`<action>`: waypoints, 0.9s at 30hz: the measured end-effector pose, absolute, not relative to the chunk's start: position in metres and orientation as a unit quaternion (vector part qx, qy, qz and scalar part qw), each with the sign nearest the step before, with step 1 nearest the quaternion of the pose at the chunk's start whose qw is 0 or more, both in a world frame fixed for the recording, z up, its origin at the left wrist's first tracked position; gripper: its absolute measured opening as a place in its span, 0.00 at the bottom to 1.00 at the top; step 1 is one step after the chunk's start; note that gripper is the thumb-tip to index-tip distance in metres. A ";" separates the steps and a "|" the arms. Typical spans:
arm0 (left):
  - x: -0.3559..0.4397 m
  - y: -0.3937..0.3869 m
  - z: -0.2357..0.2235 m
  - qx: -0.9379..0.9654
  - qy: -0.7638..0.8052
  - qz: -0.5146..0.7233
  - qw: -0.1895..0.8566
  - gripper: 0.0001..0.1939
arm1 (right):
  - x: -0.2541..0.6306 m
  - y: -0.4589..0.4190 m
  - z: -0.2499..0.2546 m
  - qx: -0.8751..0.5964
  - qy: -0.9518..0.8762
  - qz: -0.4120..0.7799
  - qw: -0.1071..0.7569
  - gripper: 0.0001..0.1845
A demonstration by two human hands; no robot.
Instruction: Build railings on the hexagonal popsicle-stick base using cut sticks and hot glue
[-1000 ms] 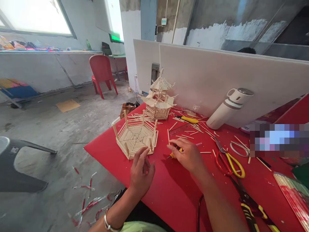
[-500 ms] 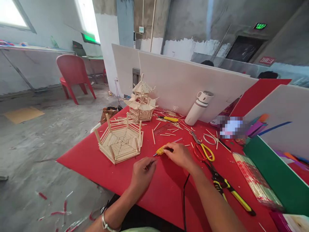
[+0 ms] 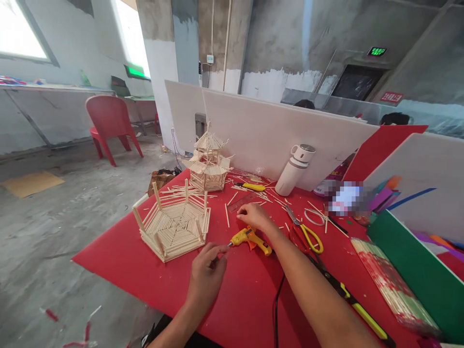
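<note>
Tabletop [image 3: 239, 299]: glue gun [image 3: 251, 239] near right fingers [image 3: 245, 209]

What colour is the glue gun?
The glue gun is mostly yellow; the head view shows it best.

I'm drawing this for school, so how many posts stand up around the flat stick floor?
6 posts around the edge of the stick floor: two at the back, two on the right, one on the left and one nearest you. None looks hidden.

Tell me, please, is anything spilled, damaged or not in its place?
Red and clear scraps litter the floor beside the table, like dropped waste. Thin sticks lie untidily around the yellow cutter. I see no spill or damage.
</note>
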State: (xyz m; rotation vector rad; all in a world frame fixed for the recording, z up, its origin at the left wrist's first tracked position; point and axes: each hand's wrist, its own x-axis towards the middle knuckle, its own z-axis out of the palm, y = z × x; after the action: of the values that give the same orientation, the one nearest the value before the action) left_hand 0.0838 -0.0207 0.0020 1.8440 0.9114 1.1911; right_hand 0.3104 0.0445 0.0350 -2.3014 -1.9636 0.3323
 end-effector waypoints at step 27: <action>0.170 0.019 0.018 0.457 0.412 0.425 0.664 0.25 | 0.429 0.109 0.059 -0.773 -0.629 0.049 -0.067 0.17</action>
State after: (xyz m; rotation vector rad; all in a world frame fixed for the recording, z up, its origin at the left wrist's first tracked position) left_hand 0.1699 0.0188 0.0178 1.0330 0.9300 0.9608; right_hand 0.4291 0.1087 0.0586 -2.5373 -2.0668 0.1610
